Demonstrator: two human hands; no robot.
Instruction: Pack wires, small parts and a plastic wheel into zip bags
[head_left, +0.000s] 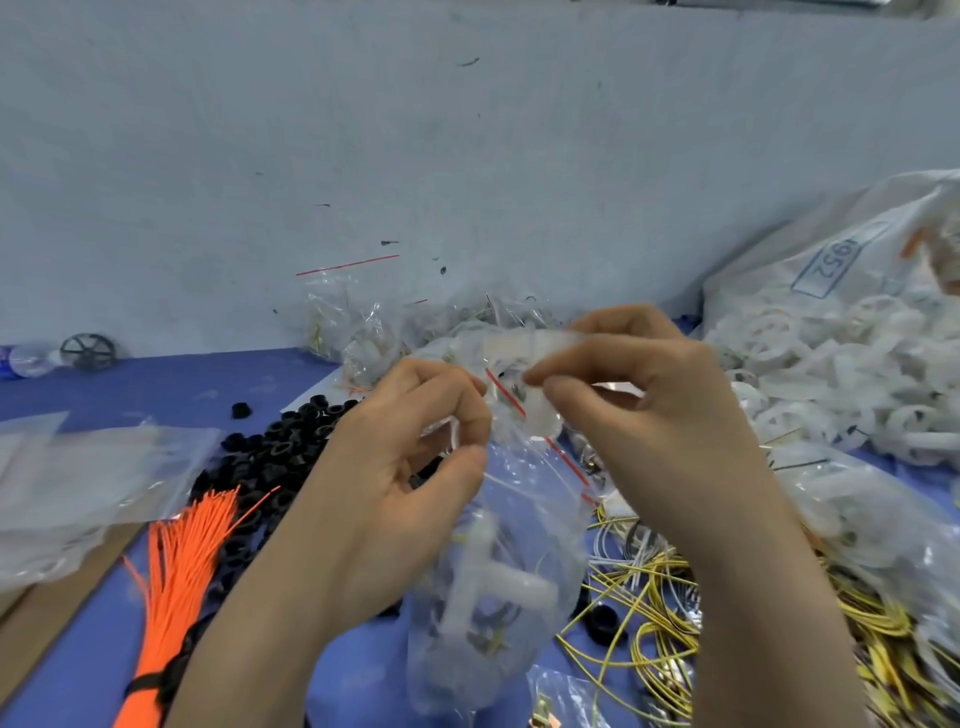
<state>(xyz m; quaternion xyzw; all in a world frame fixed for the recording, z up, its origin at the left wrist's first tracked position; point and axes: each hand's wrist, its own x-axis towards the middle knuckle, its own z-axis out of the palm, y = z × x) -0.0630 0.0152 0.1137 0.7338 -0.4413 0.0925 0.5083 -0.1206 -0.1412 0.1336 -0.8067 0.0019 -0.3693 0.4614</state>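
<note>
A clear zip bag (498, 597) with a red seal line hangs between my hands above the blue table. Inside it I see a white plastic wheel (493, 577) and thin wires. My left hand (395, 467) pinches the bag's top edge on the left. Just right of it, my right hand (649, 410) pinches the same red-lined top between thumb and forefinger. The bag's mouth is bunched between the two hands; I cannot tell whether it is sealed.
Black plastic rings (275, 452) lie heaped left of centre, beside a tied orange wire bundle (176, 582). Yellow and white wires (654, 587) sprawl at lower right. A big sack of white wheels (841, 353) fills the right. Filled zip bags (358, 322) lie behind; empty bags (78, 483) at left.
</note>
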